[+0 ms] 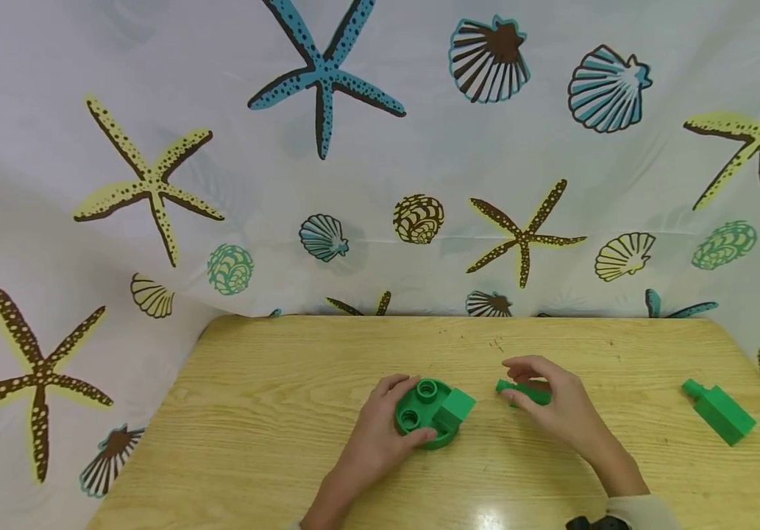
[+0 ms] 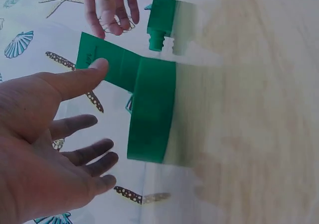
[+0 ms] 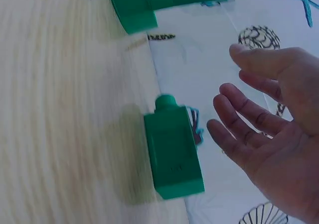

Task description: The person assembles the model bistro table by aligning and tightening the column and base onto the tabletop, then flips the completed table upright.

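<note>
A round green base (image 1: 444, 440) with hollow round sockets sits on the table, a square green block (image 1: 457, 406) standing up from its right side. Above and around the base's left side is my left hand (image 1: 380, 434), thumb near the block and fingers loosely bent; in the left wrist view the fingers look apart from the base. My right hand (image 1: 565, 405) hovers over a green pegged block (image 3: 174, 154) lying on its side, peg toward the base. Its thumb and fingers are spread with a gap to that block, which they partly cover in the head view.
Another green pegged block (image 1: 725, 416) lies at the right of the wooden table (image 1: 254, 427). A white cloth (image 1: 366, 184) printed with starfish and shells hangs behind the table and along its sides.
</note>
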Available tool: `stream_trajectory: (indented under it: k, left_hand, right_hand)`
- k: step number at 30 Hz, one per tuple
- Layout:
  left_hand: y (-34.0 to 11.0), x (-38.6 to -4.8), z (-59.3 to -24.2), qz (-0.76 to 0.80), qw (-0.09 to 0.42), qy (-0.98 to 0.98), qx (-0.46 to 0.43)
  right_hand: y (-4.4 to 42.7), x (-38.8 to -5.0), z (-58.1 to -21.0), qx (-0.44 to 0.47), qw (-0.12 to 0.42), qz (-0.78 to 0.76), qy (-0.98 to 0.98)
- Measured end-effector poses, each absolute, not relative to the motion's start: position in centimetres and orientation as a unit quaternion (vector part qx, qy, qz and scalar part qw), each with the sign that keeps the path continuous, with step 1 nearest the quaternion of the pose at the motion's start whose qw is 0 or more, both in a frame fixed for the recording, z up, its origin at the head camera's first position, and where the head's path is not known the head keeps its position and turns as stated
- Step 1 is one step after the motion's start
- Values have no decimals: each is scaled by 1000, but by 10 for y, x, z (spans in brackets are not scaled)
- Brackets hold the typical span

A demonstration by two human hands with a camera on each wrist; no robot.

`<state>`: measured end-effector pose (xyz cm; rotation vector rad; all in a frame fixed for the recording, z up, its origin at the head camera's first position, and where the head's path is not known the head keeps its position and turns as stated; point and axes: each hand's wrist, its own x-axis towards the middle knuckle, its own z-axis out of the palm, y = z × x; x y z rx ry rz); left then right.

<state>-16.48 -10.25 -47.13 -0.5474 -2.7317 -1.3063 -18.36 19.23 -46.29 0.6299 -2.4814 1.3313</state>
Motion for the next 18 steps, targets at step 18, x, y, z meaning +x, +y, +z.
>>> stream_trajectory:
  k: [18]
  left_hand:
    - [-62, -166, -465, -545, 1, -817, -190]
  right_hand:
    - [243, -186, -473, 122, 6, 422, -898]
